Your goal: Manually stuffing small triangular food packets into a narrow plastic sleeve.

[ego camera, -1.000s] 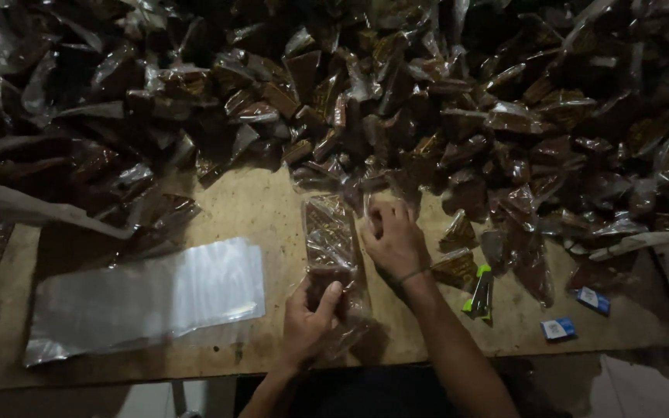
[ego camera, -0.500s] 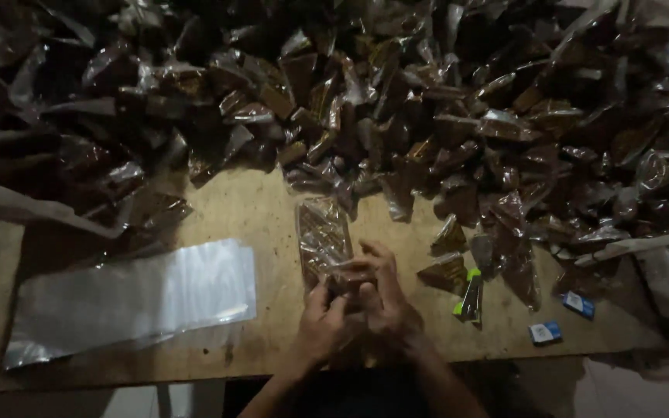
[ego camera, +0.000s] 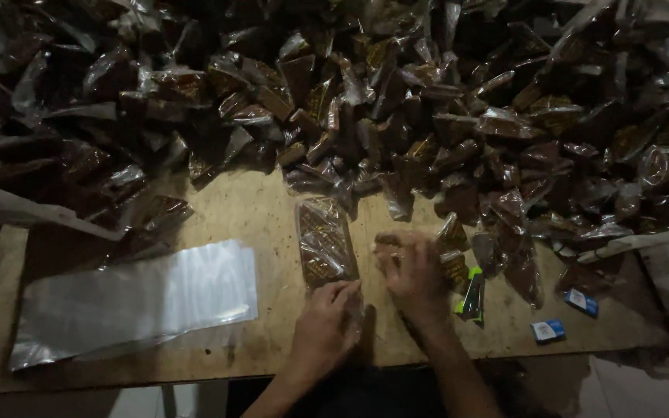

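Left hand [ego camera: 327, 321]: presses the near end of the filled clear pouch [ego camera: 325, 244], fingers bent over its edge, gripping it against the wooden table [ego camera: 265, 209].
Right hand [ego camera: 412, 267]: blurred; half a second ago it met the left hand at the pouch's near end, now it has moved right and sits apart from the pouch, fingers loosely curled; whether it holds anything, I cannot tell.
Pouch: lies lengthwise from near to far, at centre, unmoved.
Right of the hand: green-and-black tool [ego camera: 471, 294], two small blue packets [ego camera: 549, 330].
Left: stack of empty clear bags [ego camera: 141, 302].
Far side: heap of dark wrapped pieces [ego camera: 396, 101].
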